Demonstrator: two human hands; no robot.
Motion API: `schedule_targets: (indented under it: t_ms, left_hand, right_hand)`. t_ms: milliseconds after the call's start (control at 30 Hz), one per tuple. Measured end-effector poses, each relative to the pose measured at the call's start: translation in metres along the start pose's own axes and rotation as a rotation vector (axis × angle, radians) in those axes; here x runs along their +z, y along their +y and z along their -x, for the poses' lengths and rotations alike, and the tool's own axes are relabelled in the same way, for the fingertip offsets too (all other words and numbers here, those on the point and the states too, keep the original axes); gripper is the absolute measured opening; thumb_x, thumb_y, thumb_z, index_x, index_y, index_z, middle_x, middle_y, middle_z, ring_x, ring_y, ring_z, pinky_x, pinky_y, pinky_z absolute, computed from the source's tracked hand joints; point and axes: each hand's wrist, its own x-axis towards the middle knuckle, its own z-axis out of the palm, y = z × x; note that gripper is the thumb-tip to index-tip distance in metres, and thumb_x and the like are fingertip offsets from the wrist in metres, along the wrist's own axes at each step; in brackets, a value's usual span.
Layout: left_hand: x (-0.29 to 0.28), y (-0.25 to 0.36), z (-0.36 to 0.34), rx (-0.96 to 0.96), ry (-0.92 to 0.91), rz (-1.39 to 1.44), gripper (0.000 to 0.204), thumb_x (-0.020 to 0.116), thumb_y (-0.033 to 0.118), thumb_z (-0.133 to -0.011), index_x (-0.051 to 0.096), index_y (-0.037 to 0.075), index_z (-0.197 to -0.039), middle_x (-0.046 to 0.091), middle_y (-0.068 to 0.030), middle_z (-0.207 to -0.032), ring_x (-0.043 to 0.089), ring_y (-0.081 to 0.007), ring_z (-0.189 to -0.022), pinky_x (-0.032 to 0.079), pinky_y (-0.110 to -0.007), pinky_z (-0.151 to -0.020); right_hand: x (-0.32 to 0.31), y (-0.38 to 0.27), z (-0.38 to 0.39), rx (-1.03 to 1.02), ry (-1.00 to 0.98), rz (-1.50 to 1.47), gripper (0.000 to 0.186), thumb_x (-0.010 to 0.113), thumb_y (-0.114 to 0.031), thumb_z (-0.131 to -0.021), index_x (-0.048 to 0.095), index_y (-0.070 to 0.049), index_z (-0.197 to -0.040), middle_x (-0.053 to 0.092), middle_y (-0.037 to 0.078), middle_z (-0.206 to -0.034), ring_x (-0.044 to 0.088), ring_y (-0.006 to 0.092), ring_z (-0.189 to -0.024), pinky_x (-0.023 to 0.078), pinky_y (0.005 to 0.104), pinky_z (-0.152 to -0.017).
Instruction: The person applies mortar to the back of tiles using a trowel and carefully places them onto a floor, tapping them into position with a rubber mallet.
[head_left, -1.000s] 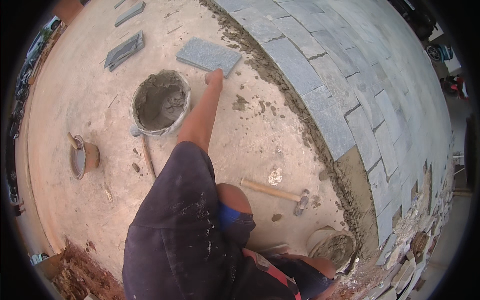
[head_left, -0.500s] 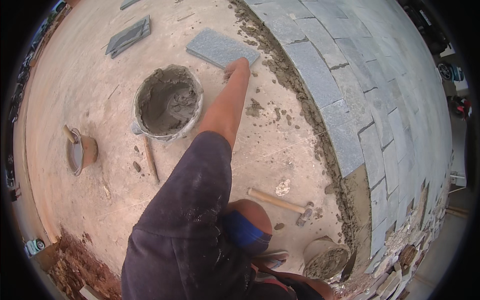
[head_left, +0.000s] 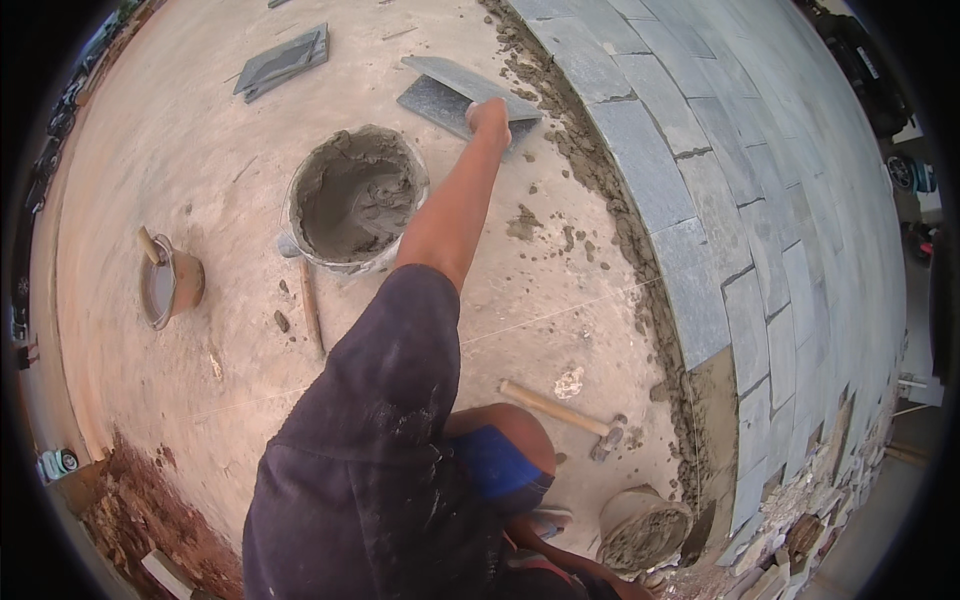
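My left hand (head_left: 489, 118) reaches out ahead, its fingers closed on the near edge of a grey stone slab (head_left: 455, 77). That slab is tilted up, with a second, darker slab (head_left: 432, 101) lying beneath it on the ground. Beside my forearm stands a large bucket (head_left: 305, 240) with wet grey mortar (head_left: 345, 215) inside. No right hand of mine can be made out; a limb at the lower edge is too unclear to tell.
Laid grey paving (head_left: 690, 290) fills the right, edged by a mortar strip (head_left: 620, 215). A hammer (head_left: 555, 405) lies near my knee, close to a small mortar bucket (head_left: 640, 495). Further left are a small brown bucket (head_left: 187, 285) and stacked slabs (head_left: 285, 62). A thin string crosses the ground.
The upper slab, flat before, is now raised and tilted in my left hand, showing the slab below it. The whole view has shifted slightly.
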Motion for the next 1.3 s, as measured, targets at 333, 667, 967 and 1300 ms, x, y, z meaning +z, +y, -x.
schedule_targets:
  t_ms: [333, 667, 967, 1300]
  left_hand:
    - [-0.119, 0.057, 0.165, 0.04, -0.657, 0.032, 0.048, 0.063, 0.003, -0.092, 0.042, 0.0, -0.135, 0.057, -0.014, -0.128, 0.054, -0.025, -0.124, 0.048, -0.047, -0.105]
    - [-0.212, 0.059, 0.314, -0.005, -0.945, -0.027, 0.06, 0.074, 0.013, -0.084, 0.048, 0.001, -0.137, 0.064, -0.0091, -0.125, 0.062, -0.0174, -0.114, 0.048, -0.036, -0.101]
    - [-0.289, 0.075, 0.332, 0.054, -0.929, -0.185, 0.067, 0.077, 0.015, -0.082, 0.047, -0.001, -0.14, 0.062, -0.0102, -0.129, 0.06, -0.0196, -0.118, 0.047, -0.036, -0.102]
    - [-0.24, 0.098, 0.278, 0.455, -0.095, -0.358, 0.06, 0.054, 0.053, -0.098, 0.049, 0.005, -0.132, 0.06, -0.0099, -0.112, 0.056, -0.0155, -0.101, 0.048, -0.034, -0.083]
  right_hand:
    - [-0.171, -0.163, -0.004, -0.561, -0.14, -0.799, 0.031, 0.067, -0.013, -0.088, 0.054, 0.003, -0.111, 0.061, 0.014, -0.083, 0.06, 0.0263, -0.068, 0.046, 0.037, -0.063]
    - [-0.316, -0.461, 0.131, -0.876, -1.368, -1.519, 0.039, 0.071, -0.012, -0.088, 0.048, 0.002, -0.116, 0.065, 0.02, -0.114, 0.068, 0.026, -0.099, 0.06, 0.0361, -0.078]
    - [-0.3, -0.49, 0.209, -1.047, -1.294, -1.313, 0.041, 0.08, -0.001, -0.076, 0.056, 0.003, -0.109, 0.066, 0.009, -0.095, 0.065, 0.0143, -0.08, 0.054, 0.0274, -0.073]
    - [-0.31, -0.483, 0.297, -1.432, -1.155, -1.33, 0.031, 0.079, -0.003, -0.079, 0.057, 0.0, -0.102, 0.065, 0.006, -0.089, 0.062, 0.0107, -0.073, 0.053, 0.0265, -0.064]
